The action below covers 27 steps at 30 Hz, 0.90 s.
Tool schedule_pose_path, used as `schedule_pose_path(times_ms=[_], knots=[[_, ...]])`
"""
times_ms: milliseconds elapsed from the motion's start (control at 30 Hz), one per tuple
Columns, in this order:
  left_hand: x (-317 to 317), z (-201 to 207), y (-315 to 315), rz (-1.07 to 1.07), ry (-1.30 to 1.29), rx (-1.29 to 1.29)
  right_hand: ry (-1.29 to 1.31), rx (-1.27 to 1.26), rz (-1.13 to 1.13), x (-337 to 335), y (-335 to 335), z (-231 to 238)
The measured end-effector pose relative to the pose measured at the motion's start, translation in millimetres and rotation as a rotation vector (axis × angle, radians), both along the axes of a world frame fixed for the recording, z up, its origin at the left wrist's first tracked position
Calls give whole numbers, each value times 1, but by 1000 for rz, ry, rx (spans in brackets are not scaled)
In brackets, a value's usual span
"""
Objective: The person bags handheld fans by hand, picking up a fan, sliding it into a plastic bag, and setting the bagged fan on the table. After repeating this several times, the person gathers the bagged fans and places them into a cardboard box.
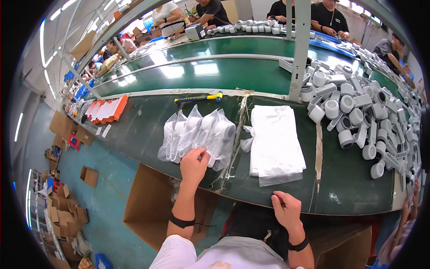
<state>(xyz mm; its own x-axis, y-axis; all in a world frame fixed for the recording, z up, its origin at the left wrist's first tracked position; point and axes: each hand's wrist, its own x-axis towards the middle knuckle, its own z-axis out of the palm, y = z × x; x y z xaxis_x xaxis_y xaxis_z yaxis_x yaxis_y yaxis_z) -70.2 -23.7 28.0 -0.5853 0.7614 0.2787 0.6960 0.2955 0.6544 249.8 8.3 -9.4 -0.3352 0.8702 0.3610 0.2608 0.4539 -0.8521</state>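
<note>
A row of grey-white handheld devices in clear plastic bags lies on the dark green worktop, with white loops at their near ends. My left hand reaches to the near side of this row, its closed fingertips on a plastic bag around one device. Just to the right is a stack of flat white plastic bags, with a crumpled piece of clear film at its left side. My right hand is at the worktop's front edge, below the stack. Its fingers are curled in, and nothing shows between them.
Loose grey-white devices are heaped at the right. Behind the bagged row lies a yellow-and-black hammer. An orange-edged box of white cards sits far left. An open carton stands below the front edge. Beyond a metal post, people work.
</note>
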Motion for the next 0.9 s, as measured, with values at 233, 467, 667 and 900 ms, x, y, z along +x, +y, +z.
schedule_pose_path(times_ms=[233,467,667,900], knots=[[-8,3,-26,113,266,32,-9,36,20,3,3,1],[-14,36,-55,89,203,45,-46,21,27,3,3,2],[8,44,-2,3,582,-152,-12,88,12,1,3,-1],[-4,11,22,96,652,-396,-23,51,11,4,0,-3]])
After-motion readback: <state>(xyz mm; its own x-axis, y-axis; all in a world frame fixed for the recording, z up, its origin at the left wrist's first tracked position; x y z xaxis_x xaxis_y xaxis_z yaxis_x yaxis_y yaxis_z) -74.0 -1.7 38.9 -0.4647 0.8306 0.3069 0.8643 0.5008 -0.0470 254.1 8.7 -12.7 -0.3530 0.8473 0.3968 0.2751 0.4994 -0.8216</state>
